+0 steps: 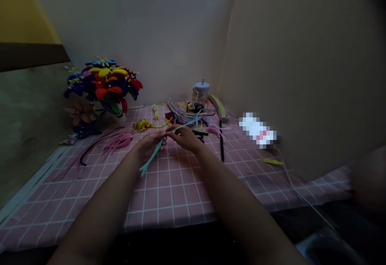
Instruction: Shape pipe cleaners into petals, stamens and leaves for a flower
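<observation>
Two bare forearms reach forward from the bottom of the view over a tabletop (pixel 169 200) covered in pink cloth with a white grid. The left hand (pixel 150 144) and right hand (pixel 183 137) meet near the middle, both partly closed and gripping a pale teal pipe cleaner (pixel 158 149). It runs diagonally through their fingers, with its lower end bent toward the person and its upper end rising past the right hand.

Just beyond the hands lies a tangled heap of multicoloured pipe cleaners (pixel 189 117). Behind it stands a patterned cup with a pale blue lid (pixel 200 95), near a bundle of yellow-green strips (pixel 220 106). To the left are a small pile of yellow beads (pixel 141 125) and loose pink pipe cleaners (pixel 117 141). Further left, at the back corner, sits a bouquet of purple, red, orange and yellow pipe cleaner flowers (pixel 104 88). A thin black rod (pixel 222 140) lies right of the hands. Further right is a white object, too pixelated to identify (pixel 257 130), against a beige wall (pixel 289 56).
</observation>
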Motion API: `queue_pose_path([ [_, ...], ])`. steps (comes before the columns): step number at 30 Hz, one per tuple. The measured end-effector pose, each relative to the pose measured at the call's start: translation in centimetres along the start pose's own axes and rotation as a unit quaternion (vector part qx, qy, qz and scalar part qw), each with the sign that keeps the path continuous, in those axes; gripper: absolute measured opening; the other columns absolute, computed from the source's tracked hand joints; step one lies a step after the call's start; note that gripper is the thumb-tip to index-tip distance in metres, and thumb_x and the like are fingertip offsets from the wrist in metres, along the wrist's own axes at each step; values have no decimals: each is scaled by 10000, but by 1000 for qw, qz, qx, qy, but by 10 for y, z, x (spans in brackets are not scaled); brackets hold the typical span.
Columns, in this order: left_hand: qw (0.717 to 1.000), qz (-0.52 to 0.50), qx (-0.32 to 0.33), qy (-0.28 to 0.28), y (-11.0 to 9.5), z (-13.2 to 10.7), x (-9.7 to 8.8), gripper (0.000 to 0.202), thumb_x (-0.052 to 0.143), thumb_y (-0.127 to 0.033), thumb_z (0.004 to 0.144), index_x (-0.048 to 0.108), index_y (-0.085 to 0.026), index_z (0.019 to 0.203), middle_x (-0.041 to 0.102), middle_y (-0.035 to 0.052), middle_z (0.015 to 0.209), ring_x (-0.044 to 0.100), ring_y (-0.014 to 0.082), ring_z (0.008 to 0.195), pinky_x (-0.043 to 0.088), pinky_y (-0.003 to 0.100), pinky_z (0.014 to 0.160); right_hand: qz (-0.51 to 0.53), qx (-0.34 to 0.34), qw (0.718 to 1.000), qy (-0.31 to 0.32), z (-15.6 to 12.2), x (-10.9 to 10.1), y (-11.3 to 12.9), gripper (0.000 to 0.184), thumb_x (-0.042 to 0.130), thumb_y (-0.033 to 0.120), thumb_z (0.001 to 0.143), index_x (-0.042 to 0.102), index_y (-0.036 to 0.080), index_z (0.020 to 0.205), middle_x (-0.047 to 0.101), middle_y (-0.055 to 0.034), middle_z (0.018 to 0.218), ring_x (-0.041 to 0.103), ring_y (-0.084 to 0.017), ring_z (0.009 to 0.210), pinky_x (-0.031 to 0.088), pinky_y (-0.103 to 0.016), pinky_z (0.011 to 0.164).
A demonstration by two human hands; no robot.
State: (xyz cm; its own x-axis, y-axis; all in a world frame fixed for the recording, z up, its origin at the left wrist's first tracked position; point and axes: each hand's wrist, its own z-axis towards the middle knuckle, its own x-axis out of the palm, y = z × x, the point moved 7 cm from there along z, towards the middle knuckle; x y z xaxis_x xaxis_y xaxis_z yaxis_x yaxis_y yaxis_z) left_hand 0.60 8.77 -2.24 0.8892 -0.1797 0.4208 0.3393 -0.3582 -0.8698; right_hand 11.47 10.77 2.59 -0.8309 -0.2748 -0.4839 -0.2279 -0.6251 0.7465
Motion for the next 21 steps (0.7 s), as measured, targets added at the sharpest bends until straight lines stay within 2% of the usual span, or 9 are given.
queue_pose_path([
  [7, 999, -13, -12, 37, 5, 2, -3, 86, 593, -140, 731, 576, -101, 806, 552, 33, 656, 548, 100, 576, 459, 211, 549, -22, -1, 1000, 19, 1, -2, 0, 196, 569, 305, 777, 666, 138, 810, 637, -24, 730, 515, -101, 631, 358, -213, 579],
  [14, 993, -53, -60, 86, 9, -8, 4, 163, 609, -194, 742, 574, -120, 883, 501, 1, 625, 504, 76, 533, 417, 192, 521, -46, 16, 998, 29, 0, -2, -3, 271, 580, 377, 771, 677, 128, 818, 628, -30, 703, 494, -102, 616, 344, -215, 569],
  [18, 995, -32, -53, 78, 8, -6, -2, 156, 642, -153, 700, 575, -112, 834, 503, -6, 594, 487, 73, 486, 397, 185, 472, -13, 15, 999, 38, -1, 0, -2, 276, 586, 378, 764, 682, 129, 832, 624, -23, 685, 492, -101, 605, 357, -215, 570],
  [21, 993, -31, -60, 96, 9, -5, -1, 130, 643, -129, 692, 576, -112, 802, 512, -8, 564, 478, 74, 453, 393, 187, 454, 19, 12, 999, 38, -1, 0, -1, 261, 586, 367, 762, 684, 132, 820, 632, -24, 694, 506, -105, 613, 376, -222, 588],
])
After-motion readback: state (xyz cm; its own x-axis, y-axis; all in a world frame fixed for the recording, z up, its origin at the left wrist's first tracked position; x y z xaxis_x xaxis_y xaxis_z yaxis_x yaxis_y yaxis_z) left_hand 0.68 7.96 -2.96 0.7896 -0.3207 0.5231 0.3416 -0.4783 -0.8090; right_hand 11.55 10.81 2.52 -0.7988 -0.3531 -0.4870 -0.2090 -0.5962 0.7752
